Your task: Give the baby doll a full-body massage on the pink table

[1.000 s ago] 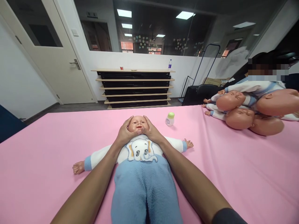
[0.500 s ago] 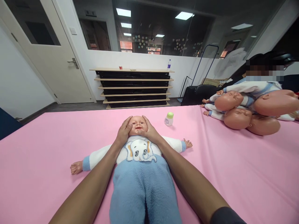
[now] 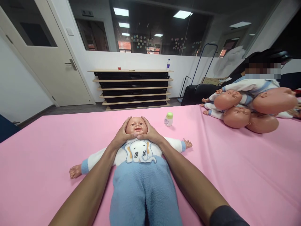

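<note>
A baby doll lies face up with its arms spread, in a white top with an elephant patch and blue fleece trousers. Both hands cup its head from the sides. On the left of its face, my left hand has its fingers along the temple and its thumb at the chin. Opposite, my right hand wraps the other side, its thumb also at the chin, close to the left one. Beyond the right hand a small white bottle with a green cap stands upright.
A pink cloth covers the table. Several similar dolls are piled at the right, with a person behind them. Past the far edge are a stack of boards, a black chair and a door.
My left thumb has slid from the doll's cheek down to its chin. The right thumb has also moved to just below the mouth. The view has shifted slightly.
</note>
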Demonstrator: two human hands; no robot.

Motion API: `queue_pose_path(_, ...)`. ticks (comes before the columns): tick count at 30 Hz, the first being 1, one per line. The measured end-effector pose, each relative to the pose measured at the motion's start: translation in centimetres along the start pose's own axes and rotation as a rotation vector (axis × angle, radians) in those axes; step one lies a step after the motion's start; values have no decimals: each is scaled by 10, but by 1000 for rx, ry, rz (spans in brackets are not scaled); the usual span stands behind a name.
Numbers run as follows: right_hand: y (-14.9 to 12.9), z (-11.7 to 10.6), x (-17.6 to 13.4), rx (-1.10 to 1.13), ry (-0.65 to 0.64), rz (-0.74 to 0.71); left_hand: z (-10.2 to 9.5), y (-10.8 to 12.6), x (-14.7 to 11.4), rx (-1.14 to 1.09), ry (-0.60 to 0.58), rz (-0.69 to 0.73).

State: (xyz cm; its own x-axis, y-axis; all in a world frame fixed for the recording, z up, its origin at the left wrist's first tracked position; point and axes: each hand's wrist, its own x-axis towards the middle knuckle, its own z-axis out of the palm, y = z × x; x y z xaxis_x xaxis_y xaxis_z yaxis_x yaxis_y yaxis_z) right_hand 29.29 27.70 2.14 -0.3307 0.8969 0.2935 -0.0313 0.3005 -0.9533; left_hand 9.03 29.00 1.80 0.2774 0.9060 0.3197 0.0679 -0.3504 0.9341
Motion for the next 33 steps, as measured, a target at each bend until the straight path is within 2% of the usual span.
queue_pose_path(5,-3,-1,-2,85,-1,19,2,7,-3,-170,-40,-59)
queue_pose_path(9,1,2,0,359,-54,79,4,6,-4,-410,-68,-108)
queue_pose_path(12,7,4,4,526,-37,76,6,4,-3,-467,-33,-109)
queue_pose_path(15,8,5,5,442,40,40,6,1,-3,-295,16,-51)
queue_pose_path(19,1,4,1,198,46,31,3,0,-3,-45,47,9)
queue_pose_path(22,-4,4,-1,258,38,62,2,2,-4,-103,23,-6)
queue_pose_path(26,-1,1,1,496,-59,119,3,5,-4,-318,-35,-79)
queue_pose_path(29,3,0,4,601,-63,134,4,3,-3,-449,-64,-107)
queue_pose_path(31,3,1,4,573,-28,121,3,2,-2,-449,-58,-102)
queue_pose_path(33,2,3,2,452,8,97,2,0,-2,-357,-43,-79)
